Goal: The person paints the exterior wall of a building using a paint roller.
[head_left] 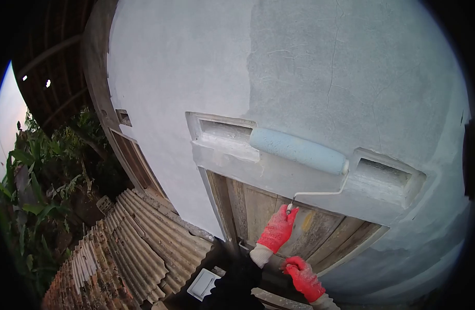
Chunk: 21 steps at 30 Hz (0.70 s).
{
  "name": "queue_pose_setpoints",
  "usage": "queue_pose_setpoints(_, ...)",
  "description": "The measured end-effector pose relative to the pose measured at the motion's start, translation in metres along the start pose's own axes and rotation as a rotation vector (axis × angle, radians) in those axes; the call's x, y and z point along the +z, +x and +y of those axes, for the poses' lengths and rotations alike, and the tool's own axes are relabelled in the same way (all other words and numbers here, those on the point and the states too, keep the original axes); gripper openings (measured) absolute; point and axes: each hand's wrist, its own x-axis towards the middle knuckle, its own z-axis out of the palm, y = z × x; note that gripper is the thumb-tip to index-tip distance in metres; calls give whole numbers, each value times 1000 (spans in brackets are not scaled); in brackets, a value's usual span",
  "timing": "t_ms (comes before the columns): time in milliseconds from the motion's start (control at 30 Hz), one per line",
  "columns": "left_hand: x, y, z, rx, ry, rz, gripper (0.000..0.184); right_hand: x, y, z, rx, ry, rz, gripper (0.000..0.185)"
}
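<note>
My left hand (279, 230), in a red-coated work glove, is closed around the handle of a paint roller (299, 150). The roller's pale blue sleeve lies against the wall (299, 77), slanting between two recessed vents. Its bent white wire frame runs down to the grip. Lower and to the right, my right hand (303, 279) wears a matching red glove with its fingers curled in; whatever they may hold is hidden. Behind both hands are weathered wooden shutters (258, 204) set in a pale frame.
The left vent (224, 129) and right vent (385, 173) are recessed into the wall. Below left are corrugated roof sheets (160, 243) and a white rectangular tray-like object (203, 284). Green plants (36, 191) grow at far left. Whiter paint covers the wall's left part.
</note>
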Motion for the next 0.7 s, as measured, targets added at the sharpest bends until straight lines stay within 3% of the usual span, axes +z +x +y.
queue_pose_setpoints(33, 1, 4, -2, 65, 26, 23, 43, 2, -1, -3, 26, 19, -7, 17)
queue_pose_setpoints(133, 22, -17, -62, -3, 79, -24, 42, -1, -4, 23, 37, 88, -3, 19)
queue_pose_setpoints(267, 28, -86, -131, -226, 115, -117, 45, 2, -15, 32, 150, 61, 1, 18)
queue_pose_setpoints(433, 15, -128, -166, -276, 25, -2, 43, 22, -21, 38, 267, 1, -38, 17)
queue_pose_setpoints(533, -12, -113, -157, -322, 39, 9, 42, 28, -16, 47, 332, 15, -72, 17)
queue_pose_setpoints(700, -57, -51, -146, -183, 77, 117, 41, 49, 3, 36, 259, -40, -135, 18)
